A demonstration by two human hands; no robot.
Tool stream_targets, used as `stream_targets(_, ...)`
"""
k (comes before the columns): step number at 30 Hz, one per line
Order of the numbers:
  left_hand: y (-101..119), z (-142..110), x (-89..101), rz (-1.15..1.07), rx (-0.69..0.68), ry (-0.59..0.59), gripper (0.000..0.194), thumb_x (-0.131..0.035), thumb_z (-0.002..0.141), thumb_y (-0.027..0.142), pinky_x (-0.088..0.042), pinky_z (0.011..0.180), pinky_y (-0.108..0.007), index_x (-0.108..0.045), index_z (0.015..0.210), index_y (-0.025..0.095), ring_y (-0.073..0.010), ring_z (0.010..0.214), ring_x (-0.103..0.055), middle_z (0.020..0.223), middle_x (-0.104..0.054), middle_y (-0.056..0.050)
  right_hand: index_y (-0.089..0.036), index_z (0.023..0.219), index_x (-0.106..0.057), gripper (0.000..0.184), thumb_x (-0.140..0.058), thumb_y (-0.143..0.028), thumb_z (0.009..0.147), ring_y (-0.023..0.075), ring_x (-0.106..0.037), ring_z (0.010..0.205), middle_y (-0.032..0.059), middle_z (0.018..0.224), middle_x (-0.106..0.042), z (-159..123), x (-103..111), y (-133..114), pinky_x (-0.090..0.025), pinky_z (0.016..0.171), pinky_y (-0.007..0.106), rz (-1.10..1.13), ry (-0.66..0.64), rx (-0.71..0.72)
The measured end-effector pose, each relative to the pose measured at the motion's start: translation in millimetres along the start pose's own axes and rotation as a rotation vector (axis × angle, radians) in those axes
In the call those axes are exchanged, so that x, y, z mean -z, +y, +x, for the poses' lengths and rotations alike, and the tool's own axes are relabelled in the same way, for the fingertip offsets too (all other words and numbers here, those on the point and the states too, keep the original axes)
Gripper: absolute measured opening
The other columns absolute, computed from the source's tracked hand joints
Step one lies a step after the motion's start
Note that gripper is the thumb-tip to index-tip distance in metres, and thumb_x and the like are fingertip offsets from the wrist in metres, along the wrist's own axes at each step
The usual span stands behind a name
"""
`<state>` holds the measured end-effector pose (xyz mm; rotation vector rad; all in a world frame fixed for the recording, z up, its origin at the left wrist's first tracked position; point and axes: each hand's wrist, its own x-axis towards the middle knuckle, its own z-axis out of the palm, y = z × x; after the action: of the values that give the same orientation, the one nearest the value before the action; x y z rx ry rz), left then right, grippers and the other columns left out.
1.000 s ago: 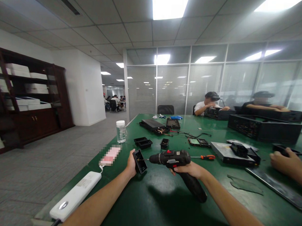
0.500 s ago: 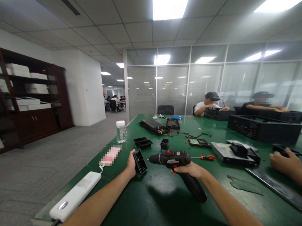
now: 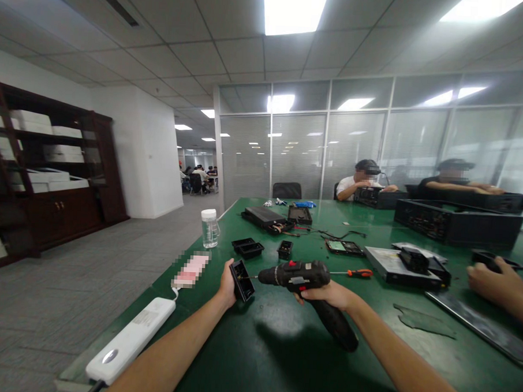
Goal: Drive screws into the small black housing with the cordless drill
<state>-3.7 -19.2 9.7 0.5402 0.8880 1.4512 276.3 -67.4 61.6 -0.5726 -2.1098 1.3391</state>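
My right hand (image 3: 324,295) is wrapped round the grip of a black cordless drill (image 3: 299,275) with red details, its bit pointing left. The bit's tip reaches into the open side of a small black plastic box (image 3: 243,281). My left hand (image 3: 227,286) grips that box by its left side, tilted above the table; most of its fingers are hidden behind the box. Just beyond lie two black tray-like parts (image 3: 247,248) and another small black box (image 3: 285,250). An orange-handled screwdriver (image 3: 359,273) rests behind the drill.
On the green table (image 3: 254,357) are a white power strip (image 3: 131,337), a clear bottle (image 3: 209,231), a dark device (image 3: 264,218), a circuit-board piece (image 3: 344,247) and a silver drive (image 3: 397,266). A co-worker's hand (image 3: 496,281) is at the right. Two people sit across by black computer cases (image 3: 455,224).
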Motion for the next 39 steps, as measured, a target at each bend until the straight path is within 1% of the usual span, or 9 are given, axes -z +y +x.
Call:
stream_targets(8, 0.6, 1.2, 0.2, -0.013, 0.025, 0.056, 0.037, -0.053, 0.074, 0.055, -0.047, 0.053, -0.031, -0.057, 0.068, 0.018, -0.0175, 0.048, -0.055, 0.057, -0.059, -0.001, -0.009, 0.092, -0.064, 0.029, -0.064, -0.035, 0.079, 0.0166, -0.056, 0.078, 0.0054, 0.08, -0.061, -0.4, 0.6, 1.2, -0.042, 0.081, 0.032, 0.006, -0.008, 0.008)
stream_targets(14, -1.0, 3.0, 2.5, 0.017, 0.015, 0.01, 0.04, -0.051, 0.074, 0.057, -0.047, 0.054, -0.032, -0.055, 0.067, 0.018, -0.0183, 0.05, -0.056, 0.057, -0.058, -0.002, -0.009, 0.09, -0.063, 0.03, -0.063, -0.037, 0.079, 0.0167, -0.055, 0.078, 0.0057, 0.08, -0.06, -0.8, 0.0, 0.4, -0.042, 0.081, 0.032, 0.001, -0.009, 0.004)
stream_targets(18, -1.5, 2.4, 2.6, 0.02, 0.02, 0.009, 0.04, -0.051, 0.074, 0.058, -0.047, 0.053, -0.032, -0.056, 0.067, 0.018, -0.0185, 0.05, -0.056, 0.057, -0.058, -0.002, -0.009, 0.088, -0.063, 0.031, -0.062, -0.039, 0.08, 0.0168, -0.055, 0.077, 0.0056, 0.079, -0.059, -0.5, 0.4, 1.3, -0.042, 0.08, 0.031, -0.013, -0.015, 0.017)
stream_targets(24, 0.4, 1.9, 0.7, 0.004, 0.036, 0.029, 0.039, -0.05, 0.074, 0.056, -0.046, 0.053, -0.031, -0.056, 0.067, 0.018, -0.0171, 0.048, -0.055, 0.056, -0.058, -0.001, -0.009, 0.088, -0.063, 0.028, -0.061, -0.036, 0.082, 0.0167, -0.055, 0.079, 0.0055, 0.079, -0.059, -0.3, 2.1, 3.3, -0.041, 0.081, 0.031, -0.01, -0.037, 0.029)
stream_targets(28, 0.3, 3.1, 0.6, 0.003, 0.028, 0.008, 0.039, -0.049, 0.075, 0.056, -0.046, 0.053, -0.031, -0.057, 0.07, 0.018, -0.0182, 0.05, -0.056, 0.058, -0.059, -0.002, -0.009, 0.088, -0.063, 0.027, -0.062, -0.035, 0.081, 0.0168, -0.055, 0.079, 0.0055, 0.078, -0.06, -0.4, 1.6, 1.8, -0.041, 0.081, 0.031, -0.02, -0.031, 0.027)
stream_targets(35, -0.4, 5.1, 2.3, -0.01, 0.037, 0.031, 0.038, -0.052, 0.073, 0.055, -0.047, 0.054, -0.031, -0.057, 0.068, 0.018, -0.0173, 0.049, -0.055, 0.057, -0.058, -0.001, -0.009, 0.09, -0.063, 0.028, -0.063, -0.035, 0.08, 0.017, -0.056, 0.078, 0.0062, 0.08, -0.061, -0.5, 0.4, -0.3, -0.042, 0.081, 0.032, -0.003, -0.016, 0.005)
stream_targets(39, 0.5, 4.8, 1.9, -0.015, 0.032, -0.005, 0.038, -0.051, 0.074, 0.055, -0.047, 0.054, -0.031, -0.056, 0.067, 0.018, -0.0175, 0.049, -0.055, 0.057, -0.058, -0.002, -0.009, 0.091, -0.064, 0.028, -0.063, -0.035, 0.08, 0.0168, -0.056, 0.079, 0.006, 0.081, -0.061, -0.6, 2.1, 0.7, -0.042, 0.082, 0.032, -0.022, -0.025, 0.007)
